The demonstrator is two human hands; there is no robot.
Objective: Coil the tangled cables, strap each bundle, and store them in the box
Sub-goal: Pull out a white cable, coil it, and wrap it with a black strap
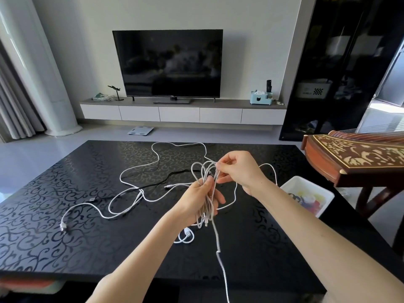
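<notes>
Above the black scroll-patterned table [54,189], both of my hands work on one white cable bundle [209,204]; my left hand [200,202] curls thumb and fingers round the lower part of the gathered loops and grips them; my right hand [238,169], just above and to the right, pinches the top of the same loops between thumb and fingertips; one strand hangs from the bundle, crosses the table's near edge and runs out of view at the bottom. Behind my hands, the loose white cables [62,226] lie on the table in wide curves, crossing a black cable [93,200]; a small white coil [187,236] rests on the table just below my left hand. At the table's right edge, near my right forearm, sits the open white box [317,185]; it holds coloured items too blurred to name. Farther back, a dark television [168,62] stands on a low white cabinet [179,114]; a carved wooden string instrument [354,156] stands at right.
</notes>
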